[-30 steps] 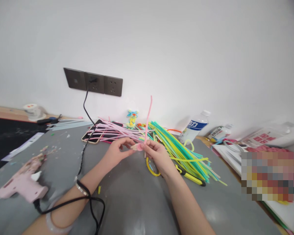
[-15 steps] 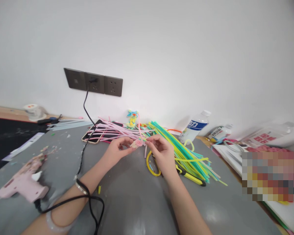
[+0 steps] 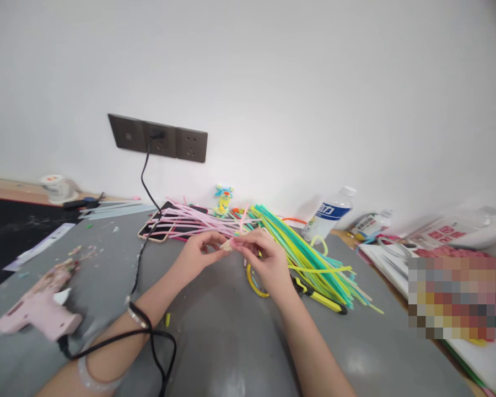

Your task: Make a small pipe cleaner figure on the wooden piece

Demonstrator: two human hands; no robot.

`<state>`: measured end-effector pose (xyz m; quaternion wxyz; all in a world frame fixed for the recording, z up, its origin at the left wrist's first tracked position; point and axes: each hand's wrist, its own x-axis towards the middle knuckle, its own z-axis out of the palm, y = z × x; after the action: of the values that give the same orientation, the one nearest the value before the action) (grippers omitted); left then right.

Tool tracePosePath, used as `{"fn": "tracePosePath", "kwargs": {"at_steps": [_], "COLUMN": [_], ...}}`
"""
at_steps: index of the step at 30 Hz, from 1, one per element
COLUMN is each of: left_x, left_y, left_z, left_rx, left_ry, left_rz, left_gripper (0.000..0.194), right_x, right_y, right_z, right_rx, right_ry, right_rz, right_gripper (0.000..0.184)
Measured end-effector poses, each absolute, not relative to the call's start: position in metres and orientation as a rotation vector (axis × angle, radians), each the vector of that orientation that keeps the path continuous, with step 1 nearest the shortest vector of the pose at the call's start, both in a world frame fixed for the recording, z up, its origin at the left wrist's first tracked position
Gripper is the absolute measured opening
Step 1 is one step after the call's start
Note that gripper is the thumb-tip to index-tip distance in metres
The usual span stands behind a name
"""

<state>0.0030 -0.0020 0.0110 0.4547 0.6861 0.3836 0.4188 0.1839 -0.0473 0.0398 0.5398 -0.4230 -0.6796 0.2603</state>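
Observation:
Between my hands is a pink pipe cleaner [image 3: 243, 214] coiled into a small roll, with a short free end rising above my fingers. A pale cream tip [image 3: 226, 246] sticks out from the roll on its left side. Thumb and forefinger of my left hand [image 3: 199, 256] pinch this cream tip. My right hand [image 3: 267, 256] is closed on the pink pipe cleaner at the roll, and its fingers cover most of the coil. Just behind lie pink pipe cleaners [image 3: 190, 221], and a green and yellow bundle of pipe cleaners [image 3: 314, 264] is right of my right hand.
A pink glue gun [image 3: 41, 311] lies at left; its black cord [image 3: 143, 259] crosses over my left forearm to the wall socket [image 3: 159, 139]. A yellow craft knife [image 3: 326, 301] and yellow ring [image 3: 254, 284] lie at right. Behind stand a small figure [image 3: 222, 201] and a bottle [image 3: 328, 212].
My right hand moved right off the roll, then came back left onto it. The pink pipe cleaner's free end, earlier long and upright, now shows shorter. My left hand has stayed in place.

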Motion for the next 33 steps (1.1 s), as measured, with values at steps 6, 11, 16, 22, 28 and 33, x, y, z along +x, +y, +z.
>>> {"fn": "tracePosePath", "kwargs": {"at_steps": [6,11,16,22,28,33], "left_x": [0.003,0.003,0.002,0.001,-0.001,-0.001], "left_y": [-0.003,-0.004,-0.003,-0.004,-0.005,-0.005], "left_z": [0.012,0.014,0.015,0.016,0.019,0.019], "left_rx": [1.729,1.759,1.765,1.794,1.830,1.830], "left_ry": [0.943,0.963,0.957,0.969,0.991,0.987], "left_rz": [1.037,1.028,1.034,1.000,0.941,0.927], "left_gripper": [0.016,0.015,0.014,0.015,0.019,0.018], "right_x": [0.183,0.184,0.187,0.195,0.198,0.196], "right_y": [-0.047,-0.047,-0.047,-0.046,-0.046,-0.047], "right_z": [0.039,0.037,0.040,0.038,0.037,0.040], "right_rx": [-1.029,-1.062,-1.051,-1.034,-0.999,-0.991], "right_ry": [-1.620,-1.634,-1.713,-1.824,-1.866,-1.874], "right_rz": [0.648,0.650,0.581,0.479,0.403,0.363], "right_gripper": [0.007,0.015,0.013,0.019,0.019,0.015]}}
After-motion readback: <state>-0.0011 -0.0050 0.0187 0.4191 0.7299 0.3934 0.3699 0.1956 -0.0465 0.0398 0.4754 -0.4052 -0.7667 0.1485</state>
